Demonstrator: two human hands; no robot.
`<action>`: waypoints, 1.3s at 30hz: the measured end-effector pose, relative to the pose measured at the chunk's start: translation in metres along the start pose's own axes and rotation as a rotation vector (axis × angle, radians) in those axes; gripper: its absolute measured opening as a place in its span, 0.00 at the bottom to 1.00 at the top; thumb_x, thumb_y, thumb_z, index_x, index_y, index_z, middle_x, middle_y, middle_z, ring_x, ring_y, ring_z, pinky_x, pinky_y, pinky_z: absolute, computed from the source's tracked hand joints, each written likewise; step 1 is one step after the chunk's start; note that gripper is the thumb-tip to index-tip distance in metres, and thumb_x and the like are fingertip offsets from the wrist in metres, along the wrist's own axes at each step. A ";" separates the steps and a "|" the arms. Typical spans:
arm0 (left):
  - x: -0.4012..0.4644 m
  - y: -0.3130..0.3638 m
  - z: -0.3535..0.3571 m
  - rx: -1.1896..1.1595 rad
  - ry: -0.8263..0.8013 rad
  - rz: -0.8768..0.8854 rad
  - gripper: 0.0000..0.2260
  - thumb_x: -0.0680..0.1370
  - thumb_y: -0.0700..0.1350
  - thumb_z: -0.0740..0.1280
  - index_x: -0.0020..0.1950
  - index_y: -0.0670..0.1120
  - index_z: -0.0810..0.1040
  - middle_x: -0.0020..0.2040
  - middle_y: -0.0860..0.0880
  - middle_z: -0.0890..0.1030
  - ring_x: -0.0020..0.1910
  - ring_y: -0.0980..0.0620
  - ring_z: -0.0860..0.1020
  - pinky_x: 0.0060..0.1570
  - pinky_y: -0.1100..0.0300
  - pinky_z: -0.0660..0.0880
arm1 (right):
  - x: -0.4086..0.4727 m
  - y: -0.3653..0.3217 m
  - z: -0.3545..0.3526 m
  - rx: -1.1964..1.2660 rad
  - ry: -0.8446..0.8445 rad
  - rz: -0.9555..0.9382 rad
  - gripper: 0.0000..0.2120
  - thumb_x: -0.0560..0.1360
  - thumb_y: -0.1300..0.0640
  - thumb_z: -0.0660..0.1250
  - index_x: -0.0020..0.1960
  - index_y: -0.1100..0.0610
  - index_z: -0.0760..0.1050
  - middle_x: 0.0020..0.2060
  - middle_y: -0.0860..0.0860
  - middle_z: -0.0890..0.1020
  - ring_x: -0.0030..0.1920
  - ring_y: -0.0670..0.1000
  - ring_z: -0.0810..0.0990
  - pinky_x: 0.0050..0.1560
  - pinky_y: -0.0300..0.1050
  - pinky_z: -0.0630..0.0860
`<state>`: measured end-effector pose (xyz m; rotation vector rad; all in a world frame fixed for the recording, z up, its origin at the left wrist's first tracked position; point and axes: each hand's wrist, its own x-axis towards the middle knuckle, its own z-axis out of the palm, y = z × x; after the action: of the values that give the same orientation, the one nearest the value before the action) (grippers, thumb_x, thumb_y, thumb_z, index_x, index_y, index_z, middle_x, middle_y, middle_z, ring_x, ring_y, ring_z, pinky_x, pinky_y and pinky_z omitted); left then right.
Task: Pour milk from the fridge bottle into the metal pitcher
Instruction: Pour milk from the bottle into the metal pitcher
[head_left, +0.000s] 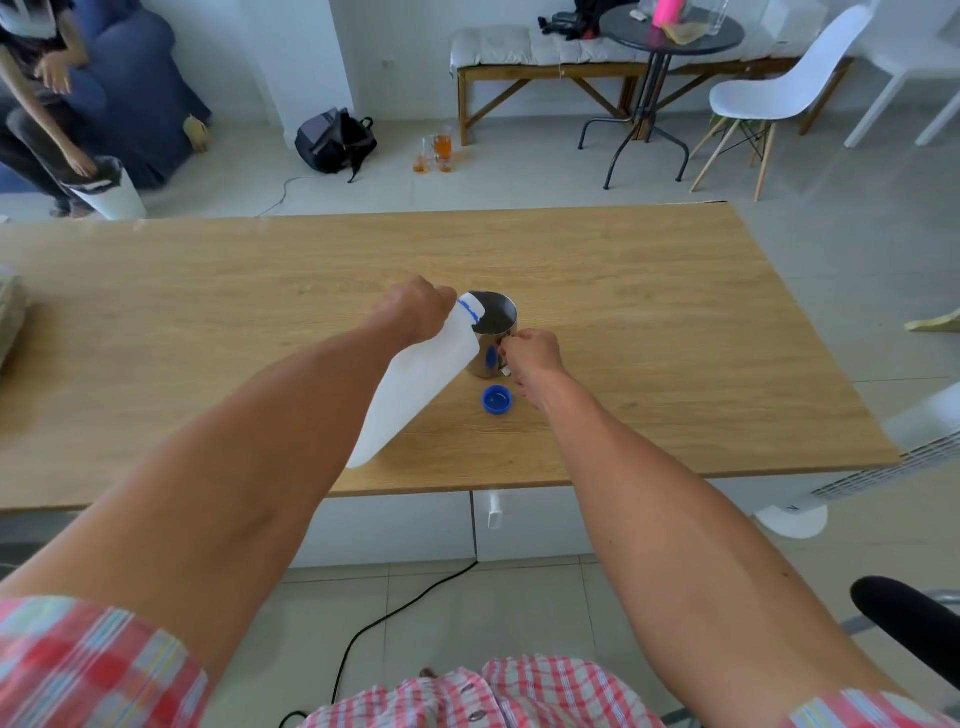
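Just above the centre of the frame my left hand (415, 312) is wrapped around the upper part of the milk bottle (415, 384), which is tipped well over, its open neck with the blue ring resting at or just over the near left rim of the metal pitcher (493, 332). My right hand (532, 358) is pinched onto the pitcher's handle on its right side, steadying it where it stands on the wooden table (675, 338). The blue cap (497, 400) lies open side up on the table just below the pitcher, close to my right wrist. I cannot make out a stream or a milk level inside the pitcher, so I judge the pour is only starting or very slow. To do this well I would raise the bottle's base gradually, not in one tilt, keep the neck over the pitcher's mouth rather than its lip, and hold the handle firmly so the pitcher does not skid or tip toward the bottle.
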<state>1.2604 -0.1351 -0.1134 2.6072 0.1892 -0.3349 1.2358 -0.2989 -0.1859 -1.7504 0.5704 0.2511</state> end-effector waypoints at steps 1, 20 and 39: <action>0.001 0.000 0.001 0.018 -0.001 0.000 0.13 0.86 0.46 0.54 0.51 0.40 0.74 0.39 0.46 0.71 0.43 0.46 0.73 0.41 0.54 0.71 | 0.000 0.000 0.000 0.001 -0.002 0.000 0.08 0.80 0.64 0.62 0.49 0.60 0.80 0.37 0.53 0.75 0.30 0.48 0.67 0.28 0.42 0.64; 0.007 0.010 -0.003 0.179 0.015 -0.019 0.14 0.83 0.53 0.58 0.54 0.44 0.77 0.41 0.46 0.77 0.37 0.50 0.75 0.36 0.58 0.70 | 0.000 -0.002 0.001 -0.016 -0.003 0.002 0.09 0.79 0.66 0.60 0.47 0.58 0.78 0.36 0.52 0.75 0.30 0.48 0.66 0.27 0.42 0.63; 0.012 0.023 -0.006 0.282 0.015 -0.022 0.14 0.82 0.54 0.59 0.55 0.45 0.76 0.40 0.48 0.75 0.47 0.45 0.77 0.44 0.54 0.69 | 0.002 -0.003 0.002 -0.035 0.007 0.018 0.10 0.77 0.67 0.59 0.46 0.58 0.78 0.38 0.54 0.76 0.31 0.49 0.68 0.29 0.42 0.63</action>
<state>1.2775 -0.1513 -0.1009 2.8878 0.1882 -0.3740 1.2393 -0.2974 -0.1848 -1.7815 0.5909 0.2693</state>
